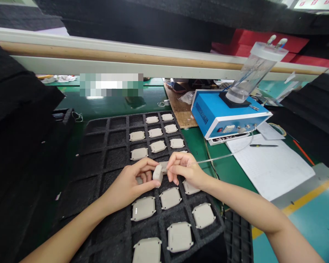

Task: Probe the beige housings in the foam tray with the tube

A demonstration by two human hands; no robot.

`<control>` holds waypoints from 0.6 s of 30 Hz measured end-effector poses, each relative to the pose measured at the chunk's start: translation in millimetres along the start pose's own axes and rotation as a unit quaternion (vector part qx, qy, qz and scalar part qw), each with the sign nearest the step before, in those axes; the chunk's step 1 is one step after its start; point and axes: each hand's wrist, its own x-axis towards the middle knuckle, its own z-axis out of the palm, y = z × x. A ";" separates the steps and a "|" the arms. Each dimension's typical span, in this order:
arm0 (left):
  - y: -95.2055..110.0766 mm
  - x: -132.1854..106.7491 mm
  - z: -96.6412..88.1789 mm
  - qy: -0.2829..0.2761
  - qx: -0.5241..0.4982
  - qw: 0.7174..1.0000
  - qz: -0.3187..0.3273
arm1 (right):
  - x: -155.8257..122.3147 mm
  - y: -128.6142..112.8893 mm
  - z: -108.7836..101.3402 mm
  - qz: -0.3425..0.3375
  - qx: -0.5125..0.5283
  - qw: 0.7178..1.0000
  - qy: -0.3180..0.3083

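Between the thumb and fingers of my left hand a beige watch case is held on edge above the tray. My right hand is closed on the end of a thin clear tube, its fingers close beside the case. Whatever tip the tube has is mostly hidden by those fingers. Under both hands lies a black foam tray divided into square compartments. Several similar cases, such as a flat-lying case, sit in its middle and right-hand columns.
The tube runs to a blue machine carrying a clear cylinder at the back right. White papers with a pen lie right of it. Black foam stacks stand at left. A shelf beam crosses above the bench.
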 end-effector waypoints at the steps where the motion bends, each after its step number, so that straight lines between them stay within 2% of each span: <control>1: 0.0 -0.2 -0.1 -0.001 0.000 1.000 0.001 | -0.1 -0.1 0.1 0.000 0.001 1.000 0.001; 18: -0.6 -0.3 -0.4 -0.004 -0.002 1.000 -0.002 | -0.3 -0.4 -0.6 -0.004 0.001 1.000 -0.001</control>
